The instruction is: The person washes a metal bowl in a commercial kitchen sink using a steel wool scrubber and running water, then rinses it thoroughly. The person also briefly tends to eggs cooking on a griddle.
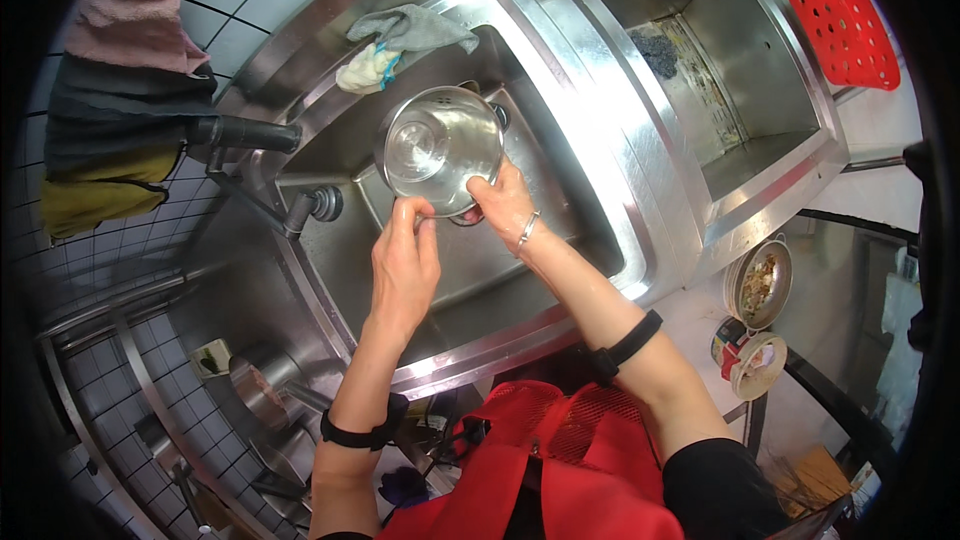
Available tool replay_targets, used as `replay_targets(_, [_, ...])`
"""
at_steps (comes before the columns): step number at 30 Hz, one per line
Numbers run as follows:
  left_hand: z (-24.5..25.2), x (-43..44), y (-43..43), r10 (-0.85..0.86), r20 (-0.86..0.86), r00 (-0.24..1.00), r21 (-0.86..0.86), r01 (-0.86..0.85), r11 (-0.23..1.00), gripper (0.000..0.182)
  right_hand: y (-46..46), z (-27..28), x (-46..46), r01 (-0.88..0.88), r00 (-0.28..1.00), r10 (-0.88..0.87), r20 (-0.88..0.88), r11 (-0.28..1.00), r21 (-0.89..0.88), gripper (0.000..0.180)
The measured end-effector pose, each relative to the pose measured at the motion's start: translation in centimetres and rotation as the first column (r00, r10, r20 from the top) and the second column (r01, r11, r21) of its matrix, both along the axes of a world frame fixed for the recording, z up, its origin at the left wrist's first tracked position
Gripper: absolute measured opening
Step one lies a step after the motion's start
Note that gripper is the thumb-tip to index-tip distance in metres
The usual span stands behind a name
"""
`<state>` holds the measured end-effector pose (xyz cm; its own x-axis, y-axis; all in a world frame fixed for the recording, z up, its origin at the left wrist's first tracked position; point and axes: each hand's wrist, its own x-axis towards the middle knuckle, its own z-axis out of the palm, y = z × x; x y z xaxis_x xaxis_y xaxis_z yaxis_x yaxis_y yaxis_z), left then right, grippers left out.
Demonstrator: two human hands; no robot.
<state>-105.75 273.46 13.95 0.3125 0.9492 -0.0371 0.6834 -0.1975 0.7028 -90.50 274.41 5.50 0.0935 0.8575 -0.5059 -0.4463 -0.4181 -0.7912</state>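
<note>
Both my hands hold a round stainless steel pot (pixel 442 150) by its near rim, above the basin of a metal sink (pixel 525 240). The fingers of my left hand (pixel 409 255) pinch the rim at its near left side. My right hand (pixel 506 202) grips the near right edge, thumb on the inner side and the other fingers partly hidden under the pot. The pot tilts so that its shiny inside faces me, and I see no food in it. Wet patches show on both hands.
A grey cloth (pixel 416 28) and white glove (pixel 369 69) lie on the sink's back ledge. A dark pipe (pixel 255 135) juts in from the left under hanging towels (pixel 124 105). Right are a second basin (pixel 757 75) and red perforated basket (pixel 844 22); lower left, a saucepan (pixel 262 382).
</note>
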Motion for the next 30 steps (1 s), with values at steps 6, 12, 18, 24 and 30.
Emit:
replay_targets(6, [1.6, -0.3, -0.5, 0.001, 0.060, 0.998, 0.059, -0.005, 0.998, 0.011, -3.1, 2.3, 1.5, -0.071, 0.964, 0.103, -0.244, 0.988, 0.137, 0.044])
replay_targets(12, [5.6, 1.1, -1.1, 0.068, 0.059, 0.996, 0.130, -0.075, 0.989, 0.020, -6.6, 2.5, 3.9, -0.292, 0.777, 0.261, 0.573, 0.956, -0.039, 0.060])
replay_targets(18, [12.8, 2.7, -0.8, -0.014, 0.762, 0.648, -0.013, 0.038, 0.999, 0.037, -15.5, 8.6, 9.0, -0.488, 0.753, 0.353, 0.556, 0.866, 0.111, 0.055])
replay_targets(24, [7.5, 7.8, -4.0, -0.283, -0.835, 0.471, -0.038, 0.465, 0.885, 0.028, -28.6, 14.3, 15.8, -0.475, 0.345, 0.270, 0.899, 0.876, -0.080, 0.047])
replay_targets(30, [15.1, 8.0, -3.6, -0.324, -0.170, 0.931, 0.029, 0.334, 0.942, 0.025, -46.5, 12.8, 25.7, -0.214, 0.348, 0.493, 0.797, 0.870, -0.444, 0.047])
